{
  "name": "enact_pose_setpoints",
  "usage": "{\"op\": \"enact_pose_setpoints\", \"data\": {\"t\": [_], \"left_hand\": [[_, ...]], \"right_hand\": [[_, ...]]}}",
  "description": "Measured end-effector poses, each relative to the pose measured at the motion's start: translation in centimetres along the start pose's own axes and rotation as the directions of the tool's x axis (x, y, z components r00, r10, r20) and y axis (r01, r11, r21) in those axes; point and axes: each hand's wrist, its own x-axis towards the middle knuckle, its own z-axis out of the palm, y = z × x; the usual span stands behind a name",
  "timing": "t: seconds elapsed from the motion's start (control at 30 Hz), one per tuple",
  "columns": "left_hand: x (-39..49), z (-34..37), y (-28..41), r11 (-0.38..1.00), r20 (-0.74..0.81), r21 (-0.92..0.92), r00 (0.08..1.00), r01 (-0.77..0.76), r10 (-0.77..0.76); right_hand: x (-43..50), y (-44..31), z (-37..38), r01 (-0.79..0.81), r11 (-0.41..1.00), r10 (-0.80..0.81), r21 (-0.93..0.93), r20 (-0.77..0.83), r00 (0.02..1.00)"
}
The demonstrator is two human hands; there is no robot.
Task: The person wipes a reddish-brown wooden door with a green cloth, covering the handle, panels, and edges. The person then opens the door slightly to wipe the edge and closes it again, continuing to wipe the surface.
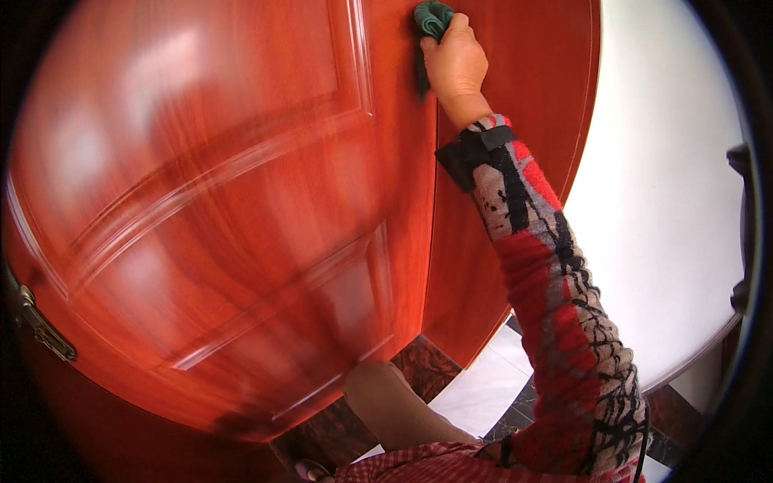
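Note:
My right hand [457,63] grips a folded dark green cloth [432,19] near the top of the view. The cloth lies against the edge strip of a glossy reddish-brown panelled door [241,199], and a darker end of it hangs below my fingers. Just right of the hand is the matching wooden door frame [531,72], with a narrow dark seam between it and the door. A patterned red, grey and black sleeve covers my arm. My left hand is out of view.
A metal door handle with a long plate [48,332] sits at the door's far left edge. To the right is a white wall [664,151], with dark fittings at the rim. Below, my bent knee [392,404] is close to the door, over dark and white floor tiles [483,386].

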Motion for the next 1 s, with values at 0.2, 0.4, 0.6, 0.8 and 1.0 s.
{"op": "enact_pose_setpoints", "data": {"t": [0.2,0.4,0.6,0.8,1.0], "left_hand": [[-0.1,-0.4,0.6,0.999,0.042,0.037,0.999,0.028,-0.030],[0.1,-0.5,0.6,0.998,0.023,0.064,0.999,0.024,-0.025],[0.3,-0.5,0.5,1.000,0.031,0.018,0.999,0.022,-0.023],[0.2,-1.1,1.1,0.999,0.046,0.014,0.998,0.041,-0.041],[1.1,-1.7,1.4,1.000,-0.029,-0.017,0.999,-0.022,0.021]], "right_hand": [[-1.0,1.1,0.9,0.033,0.999,-0.032,-0.033,0.049,0.998],[-5.9,1.9,0.7,0.047,0.998,-0.048,0.046,0.011,0.999],[-7.3,0.6,-0.3,-0.231,0.961,0.206,0.153,0.167,0.964],[-7.2,-5.9,-1.1,-0.117,0.914,0.081,0.388,0.107,0.991],[-8.4,-7.4,-1.8,0.045,0.908,-0.090,0.416,0.088,0.992]]}}
